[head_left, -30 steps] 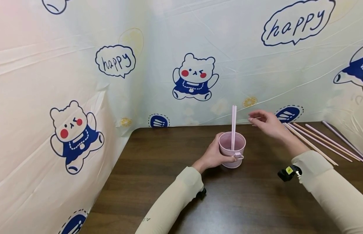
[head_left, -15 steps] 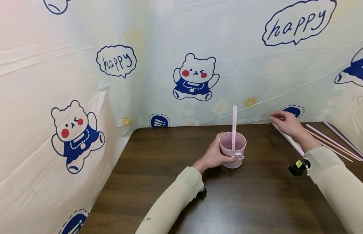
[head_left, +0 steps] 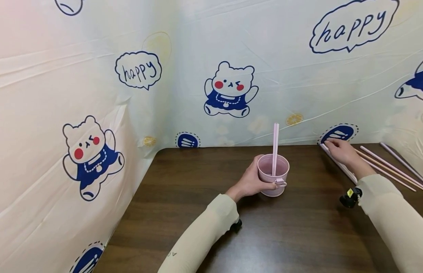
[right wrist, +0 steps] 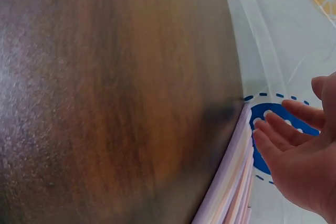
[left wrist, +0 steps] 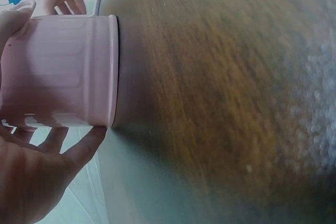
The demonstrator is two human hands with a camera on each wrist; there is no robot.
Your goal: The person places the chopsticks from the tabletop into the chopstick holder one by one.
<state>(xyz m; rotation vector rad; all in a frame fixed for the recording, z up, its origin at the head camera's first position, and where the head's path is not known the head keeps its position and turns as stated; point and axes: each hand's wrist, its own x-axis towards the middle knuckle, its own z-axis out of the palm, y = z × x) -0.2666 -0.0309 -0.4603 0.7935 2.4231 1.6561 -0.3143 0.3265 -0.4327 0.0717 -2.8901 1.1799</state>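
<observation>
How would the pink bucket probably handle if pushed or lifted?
The pink bucket is probably rigid, its wall undented where the left hand holds it. Its smooth sheen suggests it might slip if held loosely. Pushed near the rim, it could tip, as tall sticks rise above it.

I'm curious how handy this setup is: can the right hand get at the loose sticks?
Probably yes: the right hand is beside the far ends of the loose sticks, and nothing visible blocks the way. The left hand is well away, gripping the cup.
</observation>
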